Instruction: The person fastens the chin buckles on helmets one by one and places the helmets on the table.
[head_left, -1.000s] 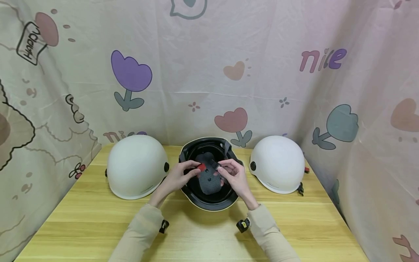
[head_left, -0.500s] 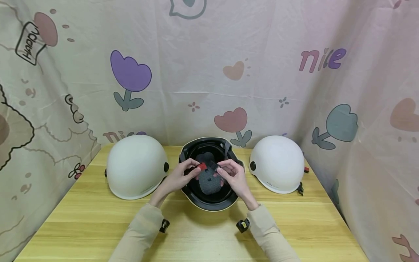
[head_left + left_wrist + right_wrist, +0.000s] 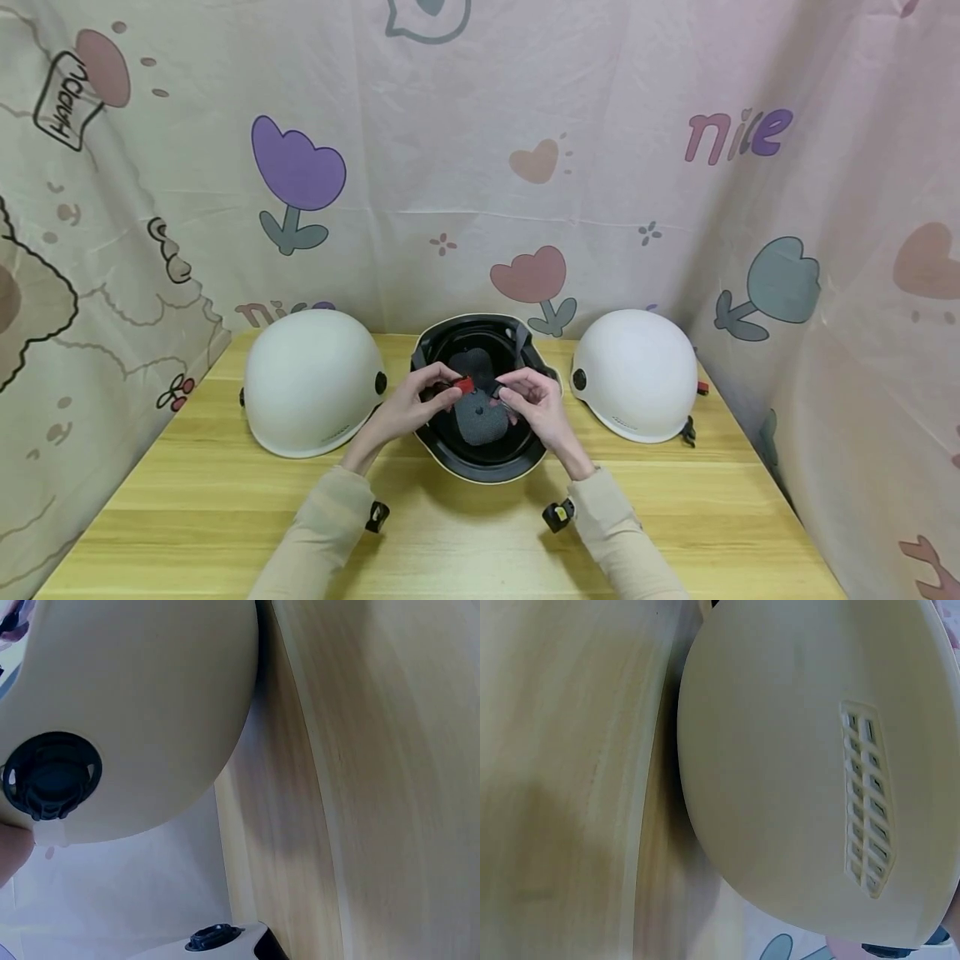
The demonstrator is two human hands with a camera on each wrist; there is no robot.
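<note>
An upturned white helmet (image 3: 486, 473) lies in the middle of the table, its black inside and grey padding (image 3: 480, 423) facing up. Over its opening, my left hand (image 3: 417, 402) pinches a red buckle piece (image 3: 466, 384) between thumb and fingers. Opposite it, my right hand (image 3: 540, 407) pinches a small dark buckle piece (image 3: 495, 389), partly covered by the fingertips. A narrow gap shows between the two pieces. The left wrist view is mostly the helmet's shell with a round black fitting (image 3: 52, 776); the right wrist view shows its slotted vent (image 3: 866, 799).
On the left a white helmet (image 3: 315, 383) stands dome up, and another white helmet (image 3: 636, 375) stands on the right. The wooden table (image 3: 465, 550) ends at a patterned cloth backdrop (image 3: 450, 167) behind them.
The dark piece at my right fingertips has tipped downward and more of it is hidden. The red piece has shifted slightly right and down. Both hands stay almost in place.
</note>
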